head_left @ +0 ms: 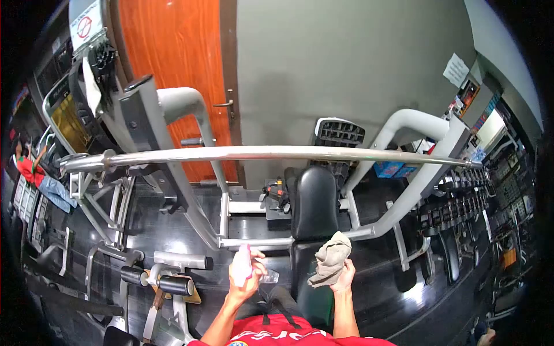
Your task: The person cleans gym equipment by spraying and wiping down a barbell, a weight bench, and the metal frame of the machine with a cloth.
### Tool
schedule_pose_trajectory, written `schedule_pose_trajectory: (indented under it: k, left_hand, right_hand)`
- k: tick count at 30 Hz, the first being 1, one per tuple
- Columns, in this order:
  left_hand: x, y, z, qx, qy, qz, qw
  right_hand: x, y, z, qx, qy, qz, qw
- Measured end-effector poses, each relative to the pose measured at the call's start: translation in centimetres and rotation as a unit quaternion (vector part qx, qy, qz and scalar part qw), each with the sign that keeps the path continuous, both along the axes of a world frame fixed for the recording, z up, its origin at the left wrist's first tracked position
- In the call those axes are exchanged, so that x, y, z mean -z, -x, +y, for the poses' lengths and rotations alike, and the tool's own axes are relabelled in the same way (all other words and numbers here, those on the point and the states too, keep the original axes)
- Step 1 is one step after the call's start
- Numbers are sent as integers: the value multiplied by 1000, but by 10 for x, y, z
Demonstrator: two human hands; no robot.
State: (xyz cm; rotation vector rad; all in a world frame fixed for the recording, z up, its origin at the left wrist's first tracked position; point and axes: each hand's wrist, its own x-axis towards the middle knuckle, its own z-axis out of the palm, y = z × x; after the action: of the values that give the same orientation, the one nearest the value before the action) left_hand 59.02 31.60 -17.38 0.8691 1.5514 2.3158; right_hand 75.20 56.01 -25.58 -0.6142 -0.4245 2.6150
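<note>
While left hand wraps fingers round an upheld spray bottle, right hand fingers grip a cloth

The spray bottle gripped in the left hand is whitish with a pink tinge. The cloth bunched in the right hand is a plain grey-beige. Just above the cloth, the bench pad is glossy black. Higher still, the bar is bright silver and the wall is flat grey. Up and left of the bottle, the door is orange with a wood-grain pattern. Below both hands, the shirt is red with white lettering. The roller pads left of the bottle are black.
</note>
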Motion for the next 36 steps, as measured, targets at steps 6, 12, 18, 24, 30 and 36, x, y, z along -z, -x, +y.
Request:
schedule_pose_trajectory:
  k: [6,12,18,24,30,36]
  left_hand:
    - [-54,28,8,-68,8,100,993]
    - [-84,53,24,-122,154,117,974]
    - [-85,63,44,-113,170,219,954]
    - [-80,62,73,-84,133,279,947]
    - [-98,60,97,-33,128,337,932]
    - [-101,57,122,30,105,348,931]
  right_hand:
    - [-41,13,-3,2,8,48,999]
    - [-54,22,-3,10,-1,53,999]
    - [-64,30,-3,42,-63,10,997]
    - [-73,32,9,64,-49,53,995]
    - [-57,30,33,129,-90,40,987]
    - [-84,46,34,224,-64,32,972]
